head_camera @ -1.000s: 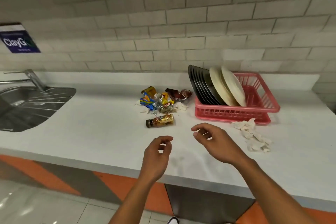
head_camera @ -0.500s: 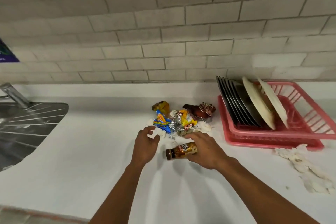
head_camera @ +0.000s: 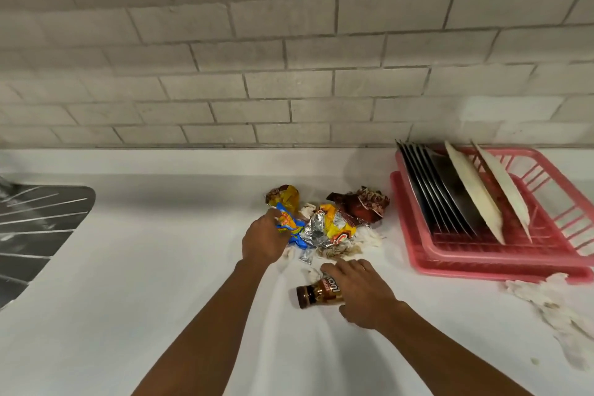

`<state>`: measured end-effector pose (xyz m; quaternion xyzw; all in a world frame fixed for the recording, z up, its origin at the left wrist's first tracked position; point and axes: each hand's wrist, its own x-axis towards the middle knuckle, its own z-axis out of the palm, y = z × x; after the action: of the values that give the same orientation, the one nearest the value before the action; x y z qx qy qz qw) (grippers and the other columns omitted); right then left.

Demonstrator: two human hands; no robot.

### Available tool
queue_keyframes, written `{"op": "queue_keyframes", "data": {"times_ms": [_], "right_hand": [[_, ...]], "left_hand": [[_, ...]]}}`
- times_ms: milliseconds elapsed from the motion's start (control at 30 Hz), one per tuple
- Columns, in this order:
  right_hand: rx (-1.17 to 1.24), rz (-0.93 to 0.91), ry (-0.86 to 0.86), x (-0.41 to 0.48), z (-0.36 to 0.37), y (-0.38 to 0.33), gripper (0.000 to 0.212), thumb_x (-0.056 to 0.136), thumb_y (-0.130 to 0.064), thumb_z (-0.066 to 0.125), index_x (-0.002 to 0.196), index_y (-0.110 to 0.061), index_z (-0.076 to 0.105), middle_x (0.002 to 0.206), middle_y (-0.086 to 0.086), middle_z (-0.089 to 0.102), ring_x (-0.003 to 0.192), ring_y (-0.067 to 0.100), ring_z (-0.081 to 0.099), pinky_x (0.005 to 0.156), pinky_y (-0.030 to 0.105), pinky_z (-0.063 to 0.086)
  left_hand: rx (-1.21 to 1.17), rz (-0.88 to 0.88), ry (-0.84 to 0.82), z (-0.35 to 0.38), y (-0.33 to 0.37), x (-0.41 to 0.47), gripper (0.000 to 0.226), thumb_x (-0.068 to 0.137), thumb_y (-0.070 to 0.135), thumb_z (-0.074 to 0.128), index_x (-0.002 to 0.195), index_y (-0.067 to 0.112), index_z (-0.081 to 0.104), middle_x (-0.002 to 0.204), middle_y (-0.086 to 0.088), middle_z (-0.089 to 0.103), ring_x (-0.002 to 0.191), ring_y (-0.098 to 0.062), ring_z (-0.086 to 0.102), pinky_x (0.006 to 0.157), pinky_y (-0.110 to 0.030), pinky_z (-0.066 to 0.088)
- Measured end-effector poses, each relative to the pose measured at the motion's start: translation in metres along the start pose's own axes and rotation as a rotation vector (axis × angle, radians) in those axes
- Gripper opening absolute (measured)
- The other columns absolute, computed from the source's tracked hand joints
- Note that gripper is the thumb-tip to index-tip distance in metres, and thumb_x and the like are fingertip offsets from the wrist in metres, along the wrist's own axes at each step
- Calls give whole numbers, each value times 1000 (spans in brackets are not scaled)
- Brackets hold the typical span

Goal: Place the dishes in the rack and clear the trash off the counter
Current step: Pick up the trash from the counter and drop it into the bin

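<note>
Since half a second ago the left hand (head_camera: 263, 241) has gone from just beside the trash into it. Its fingers now curl round a blue and yellow wrapper (head_camera: 289, 225) at the left side of the heap of wrappers (head_camera: 337, 225). The right hand (head_camera: 363, 292) stays where it was, on the bottle (head_camera: 316, 294).

In the head view the bottle lies on its side on the white counter (head_camera: 144, 283), dark cap pointing left. The right hand's fingers wrap over its label end with the thumb on the near side, so that hand is clamped on it. The bottle sits just in front of the heap, with scraps of tissue between them. The heap itself (foil, yellow and dark red packets, tissue underneath) lies about midway along the counter, toward the back edge.

To its right, near the back edge, stands the pink rack (head_camera: 482, 270). A row of dark plates (head_camera: 446, 199) stands on edge at its left end, and two cream plates (head_camera: 472, 193) lean beside them. A crumpled tissue (head_camera: 553, 302) lies on the counter, touching the rack's front right corner and trailing toward the front edge. At the counter's left end a sink drainboard (head_camera: 38, 225) shows. A tiled wall (head_camera: 289, 58) rises behind.
</note>
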<state>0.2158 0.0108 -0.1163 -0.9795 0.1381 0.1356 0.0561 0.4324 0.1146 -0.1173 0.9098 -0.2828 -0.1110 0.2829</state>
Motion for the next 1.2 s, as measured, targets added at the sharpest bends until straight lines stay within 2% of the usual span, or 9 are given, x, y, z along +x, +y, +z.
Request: {"op": "queue_keyframes", "data": {"times_ms": [167,333,433,533,600,700,767,900,1200], "right_hand": [[96,27,24,1,3,7,66,87,-26,65,147,-29,37,139,0,47,121,26,53,102,36,37],[340,108,20,-6,-13,21,70,69,-35,72,134,-35,44,128,-9,46,100,21,55,78,31,40],[668,190,42,-14,-25,31,62,61,-42,71,119,-40,50,114,-15,53,92,15,59,73,32,48],[1155,233,77,-22,-35,31,38,60,-35,70,96,-40,57,82,-13,62,68,9,57,64,29,45],[1323,221,100,-24,-39,31,28,63,-34,70,88,-41,60,75,-11,63,68,8,58,68,29,45],[1510,195,138,-24,-44,24,32,66,-40,78,96,-40,69,89,-8,74,80,7,70,74,28,50],[1628,191,164,-21,-46,19,41,67,-40,84,107,-38,71,102,-5,78,92,11,75,74,26,56],[1795,169,95,-16,-46,16,70,69,-34,89,131,-17,62,122,11,75,112,31,72,90,41,58],[1834,145,-57,-12,-39,17,77,67,-16,89,135,-29,55,120,14,73,111,37,72,90,51,58]], "left_hand": [[-14,35,62,1,-3,0,24,88,23,72,112,25,69,107,1,76,99,-24,69,79,-32,52],[-66,78,192,-15,5,-9,19,87,20,72,104,28,72,96,5,76,89,-23,68,75,-35,55],[-133,110,274,-30,11,-17,17,86,18,74,102,26,73,92,6,75,81,-20,68,72,-33,54],[-265,126,290,-45,15,-28,17,86,16,75,102,23,74,91,8,75,78,-14,67,73,-30,53],[-359,112,238,-51,20,-38,16,85,14,75,98,24,75,88,14,73,77,-5,66,71,-22,51],[-456,111,76,-51,28,-57,18,83,9,77,90,25,75,83,14,72,73,3,64,66,-8,46],[-486,124,-52,-47,33,-70,21,82,9,79,88,28,75,83,11,72,71,3,63,68,-10,47],[-500,184,-286,-39,44,-86,16,85,14,79,92,29,77,86,12,73,77,2,63,70,-12,49],[-694,129,-413,-22,58,-91,17,86,9,78,99,20,77,94,-2,78,90,-22,75,81,-34,61]]}}
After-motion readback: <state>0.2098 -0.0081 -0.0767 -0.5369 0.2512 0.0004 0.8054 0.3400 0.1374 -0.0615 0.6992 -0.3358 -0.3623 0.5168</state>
